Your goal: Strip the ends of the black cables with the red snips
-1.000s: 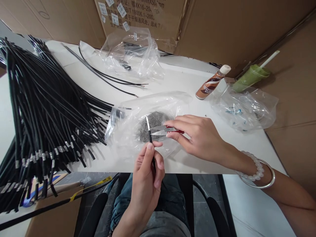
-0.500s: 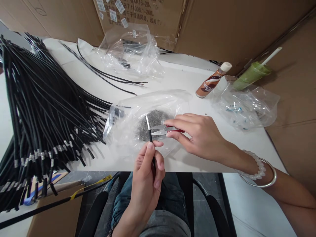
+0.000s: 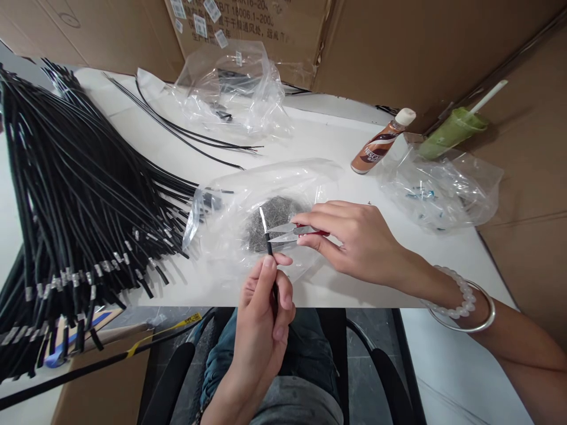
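My left hand (image 3: 264,316) pinches a thin black cable (image 3: 269,251) upright at the table's front edge; its bare metal tip (image 3: 263,219) sticks up. My right hand (image 3: 354,242) grips small red-handled snips (image 3: 292,232), their open blades right beside the cable where the black sheath ends. Beneath both lies a clear plastic bag (image 3: 248,200) holding a grey heap of cut wire strands (image 3: 274,215).
A large bundle of black cables (image 3: 75,195) fans over the table's left side. Two loose cables (image 3: 195,141) and another clear bag (image 3: 234,94) lie at the back. A brown drink bottle (image 3: 381,143), a green cup with straw (image 3: 454,130) and a bag of small parts (image 3: 443,192) sit right. Cardboard boxes surround the table.
Hands, cable and snips keep almost the same pose; the view has only drifted slightly.
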A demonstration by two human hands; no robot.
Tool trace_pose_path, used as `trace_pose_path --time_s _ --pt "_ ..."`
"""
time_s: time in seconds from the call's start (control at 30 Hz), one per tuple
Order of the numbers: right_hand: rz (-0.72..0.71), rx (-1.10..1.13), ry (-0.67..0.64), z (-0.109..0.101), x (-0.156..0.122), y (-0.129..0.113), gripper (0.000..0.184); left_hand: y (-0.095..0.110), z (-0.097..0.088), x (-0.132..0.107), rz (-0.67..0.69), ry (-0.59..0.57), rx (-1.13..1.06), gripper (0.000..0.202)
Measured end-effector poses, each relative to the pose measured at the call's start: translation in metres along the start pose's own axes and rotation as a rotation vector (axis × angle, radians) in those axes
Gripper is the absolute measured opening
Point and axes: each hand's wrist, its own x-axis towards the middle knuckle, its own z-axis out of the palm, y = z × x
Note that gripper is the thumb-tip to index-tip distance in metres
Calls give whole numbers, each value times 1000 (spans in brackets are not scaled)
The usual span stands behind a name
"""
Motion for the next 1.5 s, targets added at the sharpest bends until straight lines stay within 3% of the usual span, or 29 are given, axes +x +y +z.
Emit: trace_pose_path --time_s 0.37,0.6,0.8,0.93,1.1,1.5 --pt "6 8 67 0 -4 -10 25 -9 3 6 111 2 48 20" --pt "92 135 22 -1 -8 -10 28 -15 3 7 140 39 49 20" --pt "124 34 114 7 -17 -26 31 -20 7 11 185 96 17 20" --pt "108 84 67 3 -20 -32 28 -19 7 12 202 104 5 24" --pt "144 83 102 -5 -17 -24 29 -14 8 9 213 127 27 18" --pt "203 114 12 2 -9 -20 31 -15 8 7 180 122 40 22"
